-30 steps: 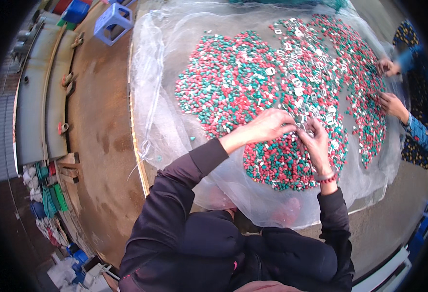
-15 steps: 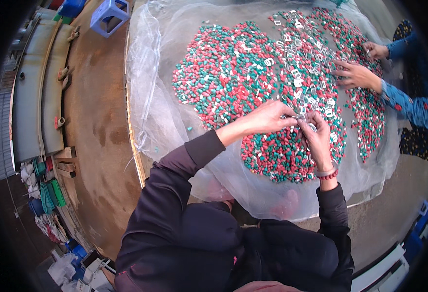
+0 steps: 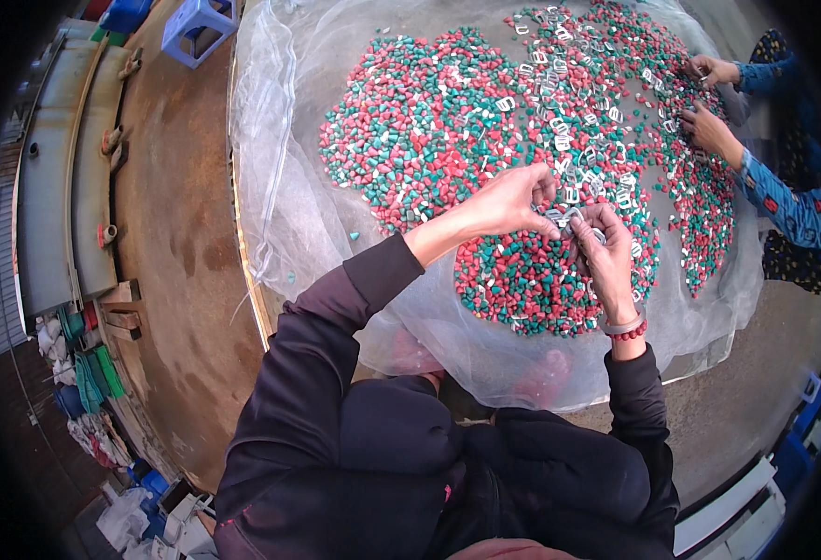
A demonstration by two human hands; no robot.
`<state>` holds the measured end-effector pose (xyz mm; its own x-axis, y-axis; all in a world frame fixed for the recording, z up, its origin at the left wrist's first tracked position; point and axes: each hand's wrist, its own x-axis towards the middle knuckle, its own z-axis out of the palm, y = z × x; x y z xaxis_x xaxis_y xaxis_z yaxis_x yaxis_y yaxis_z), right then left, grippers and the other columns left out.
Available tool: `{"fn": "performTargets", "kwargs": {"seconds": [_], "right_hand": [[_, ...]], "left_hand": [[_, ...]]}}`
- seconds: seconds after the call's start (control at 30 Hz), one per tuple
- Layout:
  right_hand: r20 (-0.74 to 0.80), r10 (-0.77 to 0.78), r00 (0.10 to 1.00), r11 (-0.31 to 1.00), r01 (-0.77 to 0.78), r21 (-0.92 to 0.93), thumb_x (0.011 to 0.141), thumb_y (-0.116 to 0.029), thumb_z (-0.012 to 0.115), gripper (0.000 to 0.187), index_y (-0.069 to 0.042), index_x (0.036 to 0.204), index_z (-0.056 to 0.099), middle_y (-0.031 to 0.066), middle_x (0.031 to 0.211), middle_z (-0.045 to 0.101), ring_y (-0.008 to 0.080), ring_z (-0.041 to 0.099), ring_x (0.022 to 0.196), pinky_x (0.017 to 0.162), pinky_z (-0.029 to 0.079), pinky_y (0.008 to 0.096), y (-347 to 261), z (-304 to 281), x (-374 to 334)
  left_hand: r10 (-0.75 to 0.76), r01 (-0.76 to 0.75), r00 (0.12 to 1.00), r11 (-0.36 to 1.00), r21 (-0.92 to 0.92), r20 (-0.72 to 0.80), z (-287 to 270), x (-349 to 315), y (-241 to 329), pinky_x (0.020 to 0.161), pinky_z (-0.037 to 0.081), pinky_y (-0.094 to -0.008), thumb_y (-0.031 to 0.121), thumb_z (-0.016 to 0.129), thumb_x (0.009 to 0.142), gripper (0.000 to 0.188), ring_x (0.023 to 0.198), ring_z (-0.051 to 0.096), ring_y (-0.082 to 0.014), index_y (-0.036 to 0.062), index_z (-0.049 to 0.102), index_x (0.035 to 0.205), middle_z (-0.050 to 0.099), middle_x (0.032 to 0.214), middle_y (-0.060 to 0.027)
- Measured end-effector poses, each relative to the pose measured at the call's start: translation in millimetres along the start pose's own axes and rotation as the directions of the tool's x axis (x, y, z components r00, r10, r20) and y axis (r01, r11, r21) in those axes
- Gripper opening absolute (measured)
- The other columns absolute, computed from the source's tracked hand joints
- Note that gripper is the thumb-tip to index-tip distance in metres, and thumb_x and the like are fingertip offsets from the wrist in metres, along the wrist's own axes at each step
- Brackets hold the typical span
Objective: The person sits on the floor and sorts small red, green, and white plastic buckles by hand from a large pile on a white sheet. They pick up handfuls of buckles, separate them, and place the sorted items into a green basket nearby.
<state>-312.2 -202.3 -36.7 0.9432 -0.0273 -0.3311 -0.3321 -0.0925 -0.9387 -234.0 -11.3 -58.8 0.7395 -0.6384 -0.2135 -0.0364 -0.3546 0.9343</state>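
Observation:
My right hand (image 3: 606,245) pinches a silver slide buckle (image 3: 571,217) between thumb and fingers, and more metal shows against its palm. To its left, my left hand (image 3: 515,201) has thumb and forefinger apart, with nothing visible held between them; its thumb tip is close to the buckle. Both hands are just above a heap of small red, green and white cone-shaped pieces (image 3: 522,280). Several loose silver buckles (image 3: 562,140) lie on the pieces beyond my hands.
A sheer white net sheet (image 3: 280,159) lies under the heaps. Across at the right, a person's two hands (image 3: 709,126) in blue patterned sleeves touch another heap (image 3: 704,229). A blue plastic stool (image 3: 198,30) stands at the far left, near grey metal panels (image 3: 93,187).
My left thumb and forefinger have parted from the buckle, which my right hand keeps. The other person's nearer hand has drawn back toward the right heap. The whole view has shifted slightly.

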Motion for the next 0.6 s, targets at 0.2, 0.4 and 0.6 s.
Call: {"fn": "performTargets", "kwargs": {"seconds": [0.2,0.4,0.6], "right_hand": [[0.102,0.044,0.994,0.949,-0.074,0.306,0.094,-0.011,0.061,0.010,-0.002,0.095,0.057,-0.0003,0.069,0.060,0.0026,0.049,0.048,0.038,0.031,0.0161,-2,-8,8],[0.023,-0.118,0.993,0.991,0.117,0.066,0.085,-0.005,0.069,0.006,-0.004,0.090,0.070,-0.0023,0.085,0.060,0.0017,0.050,0.066,0.051,0.036,0.0175,4,-12,9],[-0.055,-0.405,0.913,0.881,0.374,-0.290,0.080,0.001,0.070,0.011,0.000,0.091,0.067,0.0050,0.085,0.061,0.0149,0.058,0.079,0.071,0.047,0.0268,10,-6,13]], "left_hand": [[-0.233,0.340,0.925,0.861,-0.379,0.300,-4,-4,2,0.065,0.044,-0.0279,0.029,0.077,0.081,0.047,0.076,0.051,-0.0096,0.0070,0.064,0.120,0.053,0.078,0.0015],[-0.013,0.117,0.954,0.936,-0.333,0.301,-3,1,-2,0.062,0.042,-0.0266,0.027,0.071,0.086,0.028,0.072,0.052,-0.0071,0.0030,0.070,0.101,0.062,0.082,0.0016],[-0.195,0.372,0.912,0.762,-0.530,0.361,5,0,-9,0.045,0.025,-0.0197,0.025,0.069,0.089,0.020,0.054,0.035,-0.0005,0.0071,0.065,0.099,0.046,0.068,0.0085]]}}
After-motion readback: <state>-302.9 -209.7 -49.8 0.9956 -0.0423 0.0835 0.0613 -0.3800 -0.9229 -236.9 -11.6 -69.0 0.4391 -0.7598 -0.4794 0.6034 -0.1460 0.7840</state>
